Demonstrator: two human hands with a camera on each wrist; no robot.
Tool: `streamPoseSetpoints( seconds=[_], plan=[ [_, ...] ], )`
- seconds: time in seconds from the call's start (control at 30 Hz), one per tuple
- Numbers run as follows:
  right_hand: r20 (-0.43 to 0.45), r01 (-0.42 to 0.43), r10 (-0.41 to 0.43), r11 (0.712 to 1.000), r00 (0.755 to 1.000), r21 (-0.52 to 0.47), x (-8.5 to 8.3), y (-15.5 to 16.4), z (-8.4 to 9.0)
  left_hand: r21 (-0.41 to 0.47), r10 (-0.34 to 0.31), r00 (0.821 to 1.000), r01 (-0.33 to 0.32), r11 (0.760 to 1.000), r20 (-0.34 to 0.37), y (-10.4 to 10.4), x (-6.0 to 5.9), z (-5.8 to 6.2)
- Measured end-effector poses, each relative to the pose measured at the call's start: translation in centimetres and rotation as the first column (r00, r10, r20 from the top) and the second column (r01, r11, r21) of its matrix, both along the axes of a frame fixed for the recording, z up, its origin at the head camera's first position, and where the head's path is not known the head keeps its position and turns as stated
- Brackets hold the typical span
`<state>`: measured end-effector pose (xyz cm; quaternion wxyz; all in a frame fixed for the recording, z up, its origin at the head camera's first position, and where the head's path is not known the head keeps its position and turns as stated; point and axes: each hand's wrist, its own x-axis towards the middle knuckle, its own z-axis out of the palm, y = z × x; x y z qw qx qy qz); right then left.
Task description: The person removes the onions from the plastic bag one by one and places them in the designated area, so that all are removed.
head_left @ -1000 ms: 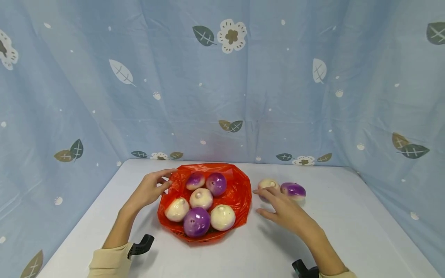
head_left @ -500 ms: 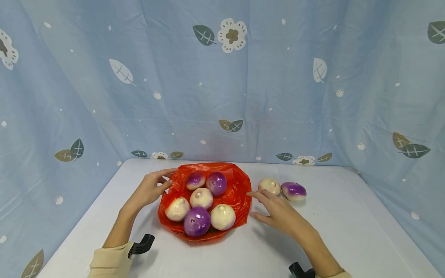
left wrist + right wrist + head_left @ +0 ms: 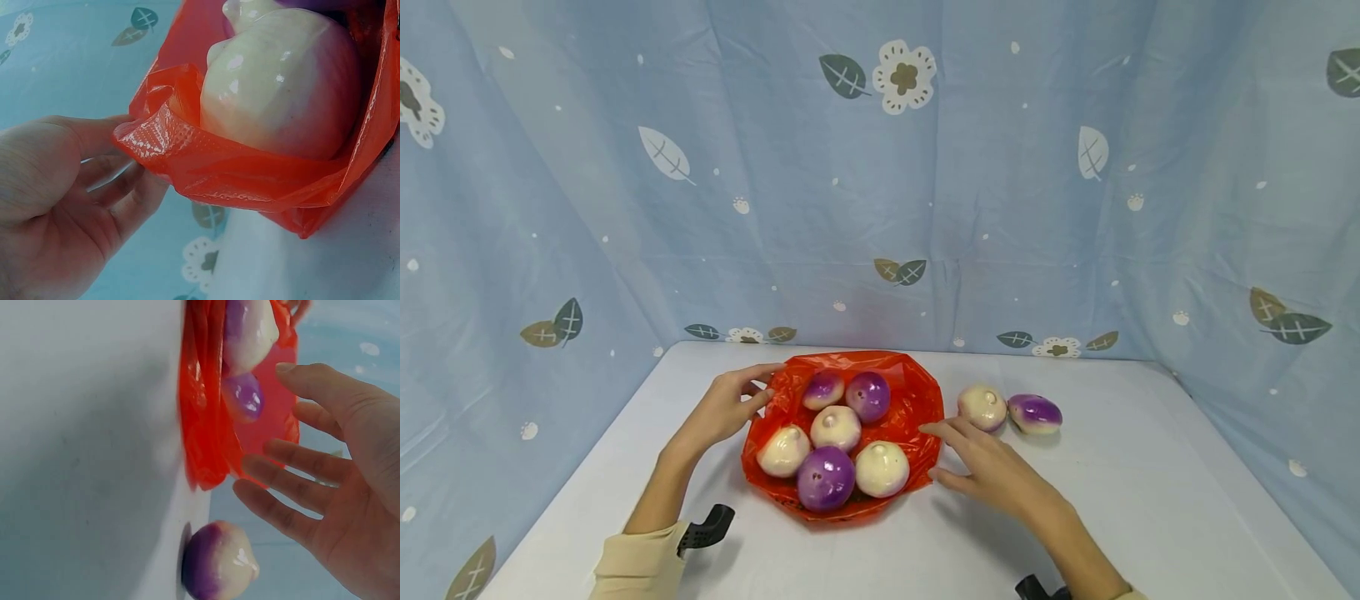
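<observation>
A red plastic bag (image 3: 917, 404) lies spread on the table, its mouth facing up, with several glossy purple-and-white turnips inside, such as a purple one (image 3: 826, 479) at the front. At the bag's left rim, my left hand (image 3: 724, 407) pinches the plastic; the left wrist view shows the thumb and fingers of that hand (image 3: 62, 187) at a fold of the rim, beside a pale turnip (image 3: 281, 87). My right hand (image 3: 992, 471), fingers spread and holding nothing, reaches over the right rim. In the right wrist view its fingertips hover by the bag (image 3: 203, 456); contact cannot be told.
Two more turnips sit on the white table (image 3: 1150, 483) right of the bag: a pale one (image 3: 982, 407) and a purple-topped one (image 3: 1035, 414) lying on its side. A blue patterned curtain (image 3: 1000, 208) stands behind the table and along its sides.
My right hand has moved left and slightly toward me, from beside the pale turnip on the table to the bag's right rim. The left hand and the turnips stay put.
</observation>
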<state>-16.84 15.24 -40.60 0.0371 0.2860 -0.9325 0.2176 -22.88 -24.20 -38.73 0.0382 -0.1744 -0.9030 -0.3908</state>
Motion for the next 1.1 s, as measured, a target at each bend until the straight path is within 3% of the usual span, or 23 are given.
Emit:
streamPoseSetpoints(
  seconds=[0.43, 0.6, 1.1],
  plan=[
    [-0.137, -0.012, 0.012, 1.0, 0.99, -0.002, 0.6, -1.4, -0.6, 0.008, -0.004, 1.0, 0.004, 1.0, 0.001, 0.2, 0.0, 0.0],
    [-0.127, 0.003, -0.003, 1.0, 0.992, -0.002, 0.7, -1.8, -0.5, 0.005, -0.013, 1.0, 0.013, 1.0, -0.005, 0.1, 0.0, 0.0],
    [-0.038, -0.077, 0.075, 0.996, 0.996, -0.046, 0.3, -3.7, -0.6, 0.0, -0.014, 1.0, 0.014, 1.0, -0.013, -0.1, 0.0, 0.2]
  ],
)
